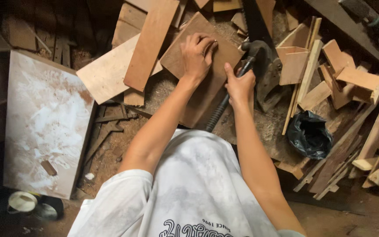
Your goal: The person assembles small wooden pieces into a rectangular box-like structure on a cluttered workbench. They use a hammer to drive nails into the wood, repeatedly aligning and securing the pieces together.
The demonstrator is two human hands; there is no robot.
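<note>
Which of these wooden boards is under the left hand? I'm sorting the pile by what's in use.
The dark brown square board in the middle; the left hand presses flat on it. The paler boards beside it lie untouched.

Tool head (247, 61) hidden behind the right hand (241, 85); board's (207, 83) middle under the left hand (197, 55).

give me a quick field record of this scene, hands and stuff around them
left hand: flat on brown board
right hand: gripping a dark ribbed tool handle at the board's right edge
tool head: dark, details unclear
right of hands: wood offcuts, black bag
left: white-smeared panel
floor: sawdust
</note>
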